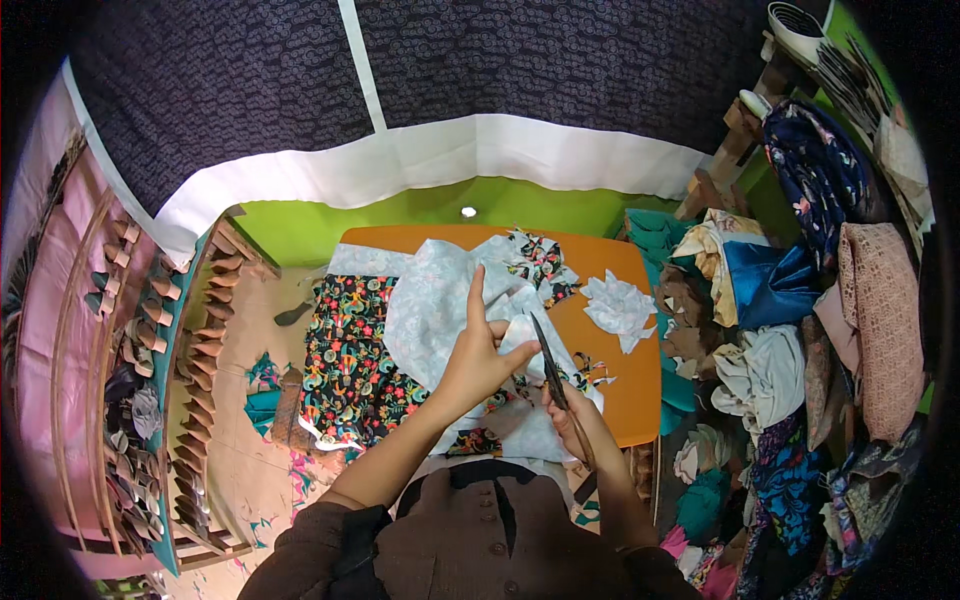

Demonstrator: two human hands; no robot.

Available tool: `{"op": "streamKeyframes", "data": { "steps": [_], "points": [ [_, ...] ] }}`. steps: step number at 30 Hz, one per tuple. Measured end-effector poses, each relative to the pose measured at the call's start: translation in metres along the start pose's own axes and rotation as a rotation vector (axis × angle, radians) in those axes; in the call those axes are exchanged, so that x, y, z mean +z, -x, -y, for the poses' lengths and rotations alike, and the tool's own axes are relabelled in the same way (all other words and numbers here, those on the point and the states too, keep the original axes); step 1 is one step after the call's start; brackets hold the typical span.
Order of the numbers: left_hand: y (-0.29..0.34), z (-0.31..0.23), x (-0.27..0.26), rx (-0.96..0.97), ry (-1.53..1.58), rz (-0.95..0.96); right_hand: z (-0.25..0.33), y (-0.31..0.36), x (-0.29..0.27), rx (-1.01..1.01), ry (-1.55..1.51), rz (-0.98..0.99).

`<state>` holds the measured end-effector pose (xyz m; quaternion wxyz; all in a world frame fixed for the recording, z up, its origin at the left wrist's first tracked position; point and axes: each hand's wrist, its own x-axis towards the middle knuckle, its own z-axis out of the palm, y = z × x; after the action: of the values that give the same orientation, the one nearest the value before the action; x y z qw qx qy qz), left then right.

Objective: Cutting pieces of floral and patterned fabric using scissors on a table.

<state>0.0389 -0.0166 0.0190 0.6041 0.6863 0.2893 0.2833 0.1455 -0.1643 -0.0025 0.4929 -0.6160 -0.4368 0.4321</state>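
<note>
My left hand (482,362), its index finger stretched forward, pinches a small pale piece of cloth (518,330) between thumb and other fingers. Dark scissors (553,377) are in my right hand (572,425), blades pointing away from me beside that cloth. Whether the blades touch it, I cannot tell. Beneath both hands a large pale fabric with a faint pattern (425,315) spreads over black fabric with colourful flowers (350,355). Both lie on an orange table (625,395). A crumpled heap of pale cloth pieces (620,310) sits right of them.
Floral scraps (540,258) lie at the table's far side. Piled fabrics (760,370) crowd the right. On the left stands a rack with rows of shoe-shaped forms (208,350). Scraps (263,405) litter the floor. A dark curtain with a white border (480,145) hangs ahead.
</note>
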Motion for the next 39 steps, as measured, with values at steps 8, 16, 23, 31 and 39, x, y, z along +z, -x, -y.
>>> {"op": "streamKeyframes", "data": {
  "steps": [8, 16, 23, 31, 39],
  "points": [
    [0.003, -0.014, -0.008, 0.001, -0.183, -0.033, 0.009, -0.002, -0.006, -0.023, 0.022, 0.026],
    [0.001, -0.018, -0.010, 0.007, -0.247, 0.035, 0.005, -0.001, -0.008, -0.010, -0.075, 0.087],
    [0.002, -0.025, -0.009, -0.059, -0.293, 0.058, 0.008, 0.000, -0.007, -0.014, -0.050, 0.076],
    [0.005, -0.019, -0.007, -0.060, -0.243, 0.112, 0.002, 0.000, -0.012, 0.129, -0.262, 0.150],
    [0.003, -0.012, -0.001, -0.100, -0.224, 0.135, -0.001, 0.005, -0.018, 0.058, -0.199, 0.124]
  ]
}}
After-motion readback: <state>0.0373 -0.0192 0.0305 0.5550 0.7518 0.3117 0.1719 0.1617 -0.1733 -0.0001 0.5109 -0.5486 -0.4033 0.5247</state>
